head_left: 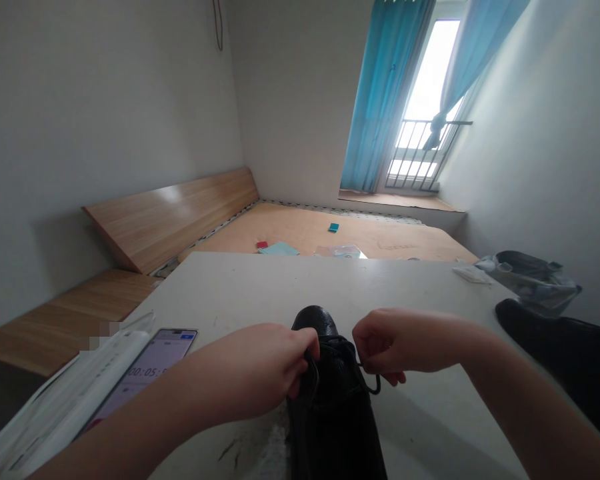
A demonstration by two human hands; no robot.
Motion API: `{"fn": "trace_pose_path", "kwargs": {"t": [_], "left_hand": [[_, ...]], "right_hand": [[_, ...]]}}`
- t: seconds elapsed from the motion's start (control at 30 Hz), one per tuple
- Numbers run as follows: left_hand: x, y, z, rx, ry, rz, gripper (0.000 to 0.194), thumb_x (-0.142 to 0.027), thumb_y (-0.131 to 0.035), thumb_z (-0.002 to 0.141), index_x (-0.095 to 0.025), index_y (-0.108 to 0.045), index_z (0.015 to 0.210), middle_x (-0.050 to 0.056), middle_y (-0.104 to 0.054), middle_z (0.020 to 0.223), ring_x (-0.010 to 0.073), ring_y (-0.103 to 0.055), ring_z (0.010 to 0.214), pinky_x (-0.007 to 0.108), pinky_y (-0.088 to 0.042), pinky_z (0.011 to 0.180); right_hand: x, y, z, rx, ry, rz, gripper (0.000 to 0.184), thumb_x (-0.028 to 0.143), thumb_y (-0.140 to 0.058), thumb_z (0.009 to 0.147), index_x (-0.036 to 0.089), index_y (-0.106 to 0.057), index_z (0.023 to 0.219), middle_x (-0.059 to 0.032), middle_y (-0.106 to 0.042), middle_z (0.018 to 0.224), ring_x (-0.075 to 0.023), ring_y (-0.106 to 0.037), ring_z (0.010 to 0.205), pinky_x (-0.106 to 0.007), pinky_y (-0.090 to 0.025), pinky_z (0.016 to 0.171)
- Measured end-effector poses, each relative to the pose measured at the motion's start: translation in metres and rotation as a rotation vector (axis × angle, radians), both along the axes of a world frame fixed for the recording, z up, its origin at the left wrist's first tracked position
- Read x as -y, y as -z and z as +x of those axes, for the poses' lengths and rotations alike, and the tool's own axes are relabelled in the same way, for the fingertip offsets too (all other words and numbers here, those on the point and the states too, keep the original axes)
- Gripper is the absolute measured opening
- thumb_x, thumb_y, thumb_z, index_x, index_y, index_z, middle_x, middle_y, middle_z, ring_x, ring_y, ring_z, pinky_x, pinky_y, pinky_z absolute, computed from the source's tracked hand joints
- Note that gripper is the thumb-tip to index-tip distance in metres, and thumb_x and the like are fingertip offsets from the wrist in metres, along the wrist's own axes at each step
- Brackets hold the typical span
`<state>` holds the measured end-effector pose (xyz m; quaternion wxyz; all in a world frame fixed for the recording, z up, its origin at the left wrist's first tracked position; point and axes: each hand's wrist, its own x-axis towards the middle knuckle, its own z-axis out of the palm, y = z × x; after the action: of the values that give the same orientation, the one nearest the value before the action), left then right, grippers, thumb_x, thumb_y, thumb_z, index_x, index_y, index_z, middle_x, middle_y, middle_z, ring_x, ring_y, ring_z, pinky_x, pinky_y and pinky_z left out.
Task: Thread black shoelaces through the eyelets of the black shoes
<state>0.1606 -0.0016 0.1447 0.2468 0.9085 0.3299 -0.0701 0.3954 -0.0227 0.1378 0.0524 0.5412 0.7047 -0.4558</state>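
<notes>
A black leather shoe rests on the white table, its toe pointing away from me. My left hand is closed at the shoe's left side, pinching a black shoelace. On the other side, my right hand is closed on the shoelace, part of which loops down below its fingers. Laces cross over the shoe's front between both hands. The fingertips of each hand are partly hidden.
On the left lie a phone showing a timer and a white packet. A second black shoe and a plastic bag are at the right. Beyond the white table is a bed with small items on it.
</notes>
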Motion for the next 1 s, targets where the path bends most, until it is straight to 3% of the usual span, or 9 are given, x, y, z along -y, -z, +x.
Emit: {"fn": "trace_pose_path", "kwargs": {"t": [0.53,0.73,0.9,1.0], "left_hand": [[0.012,0.002,0.003,-0.035,-0.007,0.199,0.022,-0.024,-0.034,0.087,-0.022,-0.055,0.079,0.003,-0.066,0.075,0.0211,-0.06,0.066,0.03,-0.029,0.051],[0.014,0.002,0.01,0.004,-0.046,0.221,0.029,-0.037,-0.037,0.087,-0.021,-0.056,0.072,0.004,-0.065,0.069,0.02,-0.058,0.062,0.03,-0.024,0.048],[0.017,0.006,0.014,0.003,-0.109,0.258,0.02,-0.037,-0.044,0.078,-0.022,-0.056,0.071,0.003,-0.066,0.067,0.0208,-0.058,0.059,0.029,-0.021,0.046],[0.02,0.006,0.019,-0.01,-0.152,0.273,0.016,-0.033,-0.044,0.076,-0.022,-0.056,0.071,0.003,-0.067,0.068,0.0227,-0.06,0.06,0.029,-0.022,0.047]], "right_hand": [[0.003,-0.001,-0.003,-0.02,0.017,-0.02,0.005,0.019,-0.054,0.073,0.017,-0.054,0.068,0.003,-0.06,0.055,-0.0107,-0.055,0.053,-0.022,-0.041,0.053],[0.004,0.0,-0.005,-0.042,0.021,-0.003,0.005,0.017,-0.052,0.073,0.017,-0.055,0.069,0.0032,-0.06,0.056,-0.0105,-0.056,0.054,-0.021,-0.039,0.052],[0.003,-0.001,-0.007,-0.132,0.018,-0.043,0.005,0.012,-0.052,0.074,0.017,-0.052,0.075,0.0014,-0.065,0.067,-0.0133,-0.063,0.067,-0.024,-0.045,0.061],[0.007,-0.008,-0.009,-0.142,0.029,-0.02,0.005,0.017,-0.048,0.084,0.019,-0.048,0.088,-0.0014,-0.068,0.078,-0.0149,-0.064,0.074,-0.025,-0.046,0.064]]}}
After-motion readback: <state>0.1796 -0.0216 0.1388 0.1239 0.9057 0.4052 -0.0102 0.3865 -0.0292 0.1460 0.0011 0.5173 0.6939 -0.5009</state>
